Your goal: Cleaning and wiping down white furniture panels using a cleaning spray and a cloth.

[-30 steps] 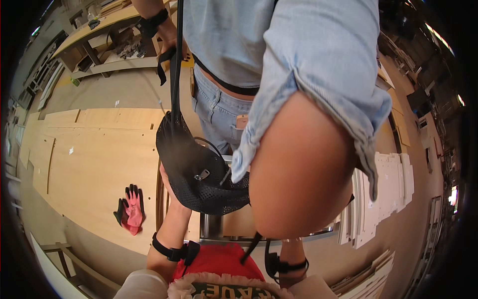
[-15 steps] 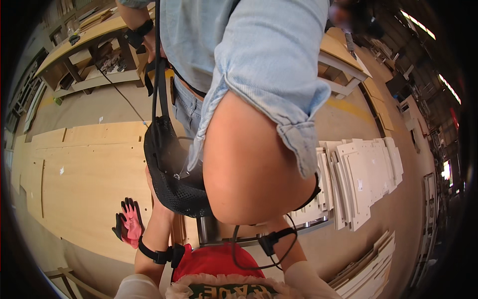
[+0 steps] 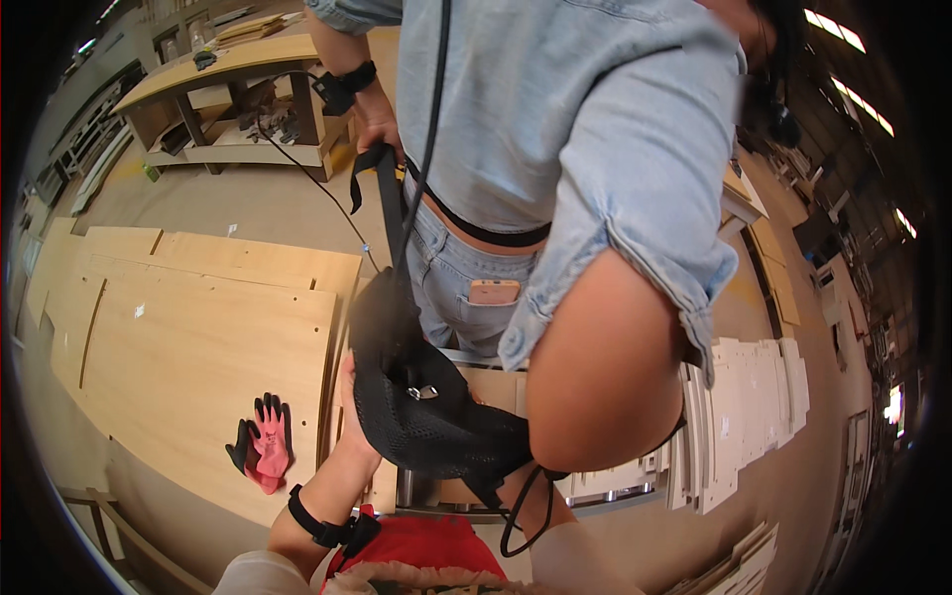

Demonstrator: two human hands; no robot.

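A black mesh bag with a small metal zipper pull hangs at a person's lower back. My left hand is closed against the bag's left side, its fingertips partly hidden by the mesh. My right forearm reaches up under the bag's right end; the bag and the person's elbow hide that hand. The person, in a light denim shirt and jeans, stands close in front of me. Their own hand is near a black strap running up from the bag.
A pink and black work glove lies on stacked wooden panels at left. White panels are stacked at right. A workbench stands at far left. A thin cable runs to the bag. The person's bent elbow juts toward me.
The person and the bag have shifted right in the view, uncovering a phone in the back pocket. My left hand has stayed against the bag. My right forearm shows less.
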